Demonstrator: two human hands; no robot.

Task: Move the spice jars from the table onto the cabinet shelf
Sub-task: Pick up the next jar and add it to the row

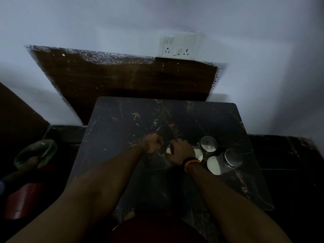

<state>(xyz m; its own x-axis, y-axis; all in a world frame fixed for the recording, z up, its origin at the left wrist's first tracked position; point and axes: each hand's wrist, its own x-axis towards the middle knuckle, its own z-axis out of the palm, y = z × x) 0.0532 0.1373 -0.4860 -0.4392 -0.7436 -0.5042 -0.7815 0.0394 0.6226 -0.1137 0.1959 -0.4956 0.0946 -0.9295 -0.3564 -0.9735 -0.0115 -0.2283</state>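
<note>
Several glass spice jars with shiny metal lids stand on the right half of the dark marble table (114,137). One jar (208,143) is farthest back, and two more (233,157) (213,164) sit to its right and front. My right hand (180,151) lies over the top of the leftmost jar (168,151), fingers curled round its lid. Another jar (199,153) is partly hidden behind that wrist. My left hand (155,142) is curled into a fist just left of the gripped jar, with nothing visible in it. A brown wooden shelf surface (122,81) lies beyond the table against the wall.
The room is dim. A white switch and socket plate (180,44) is on the wall above the shelf. A green bowl (35,153) and a red object (22,199) sit on the floor at the left. My foot (128,213) shows under the table's near edge.
</note>
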